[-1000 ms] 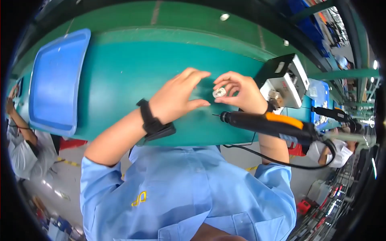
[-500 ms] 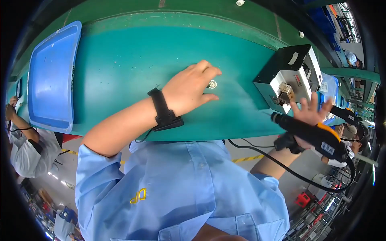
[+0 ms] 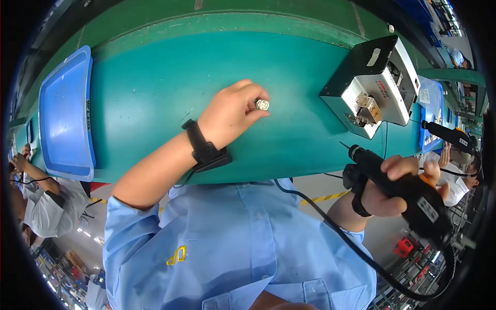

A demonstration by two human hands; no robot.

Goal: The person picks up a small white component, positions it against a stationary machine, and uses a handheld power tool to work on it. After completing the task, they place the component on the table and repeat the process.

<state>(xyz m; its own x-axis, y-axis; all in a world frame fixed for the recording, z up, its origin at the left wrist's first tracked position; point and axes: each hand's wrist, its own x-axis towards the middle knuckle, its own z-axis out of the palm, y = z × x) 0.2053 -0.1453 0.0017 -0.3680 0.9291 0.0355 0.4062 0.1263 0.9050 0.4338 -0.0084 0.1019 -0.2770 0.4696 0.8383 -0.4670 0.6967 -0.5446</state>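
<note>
My left hand [image 3: 232,109], a black strap on its wrist, is closed in a pinch on a small round metal part [image 3: 262,105] over the green mat [image 3: 160,119]. The part's shiny round end faces up between thumb and fingers; its lower side is hidden. At the right, my right hand [image 3: 385,194] is wrapped round the body of a black and orange electric screwdriver [image 3: 408,194]. The screwdriver's thin bit points up and left, apart from the metal part. Its black cable runs down and loops across in front of me.
A black and silver box-shaped machine [image 3: 361,85], resembling a screw feeder, stands at the right. At the left lies a blue tray [image 3: 64,119]. Further right are a blue bin [image 3: 431,134] and a second screwdriver [image 3: 449,135]. Other people sit at both sides.
My left fingers have closed on the round metal part, which lay between spread fingers before. My right hand, its fingers spread earlier, has closed round the screwdriver.
</note>
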